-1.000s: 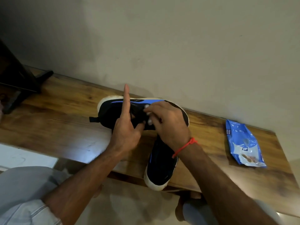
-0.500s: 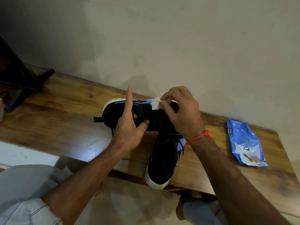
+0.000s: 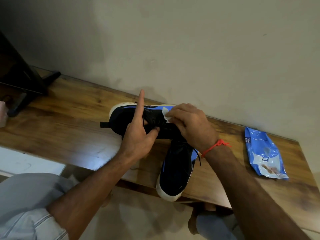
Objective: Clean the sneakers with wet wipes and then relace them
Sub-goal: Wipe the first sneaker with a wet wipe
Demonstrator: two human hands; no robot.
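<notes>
The right hand [image 3: 191,124] covers most of the wet wipe [image 3: 165,114] and the toe end of the far sneaker [image 3: 136,119], whose tongue is hidden under the left hand [image 3: 138,135]. At the bench's [image 3: 69,122] front edge, the near sneaker's [image 3: 176,170] collar disappears behind the right wrist. The print on the blue wipes packet [image 3: 265,154] near the right end is too small to read in full, and a dark object [image 3: 19,80] at the left end is cut off by the frame.

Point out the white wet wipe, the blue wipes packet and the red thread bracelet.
White wet wipe [image 3: 165,115]: head view, on its exposed corner.
Blue wipes packet [image 3: 265,153]: head view, on its middle.
Red thread bracelet [image 3: 212,147]: head view, on the strand across the wrist.
</notes>
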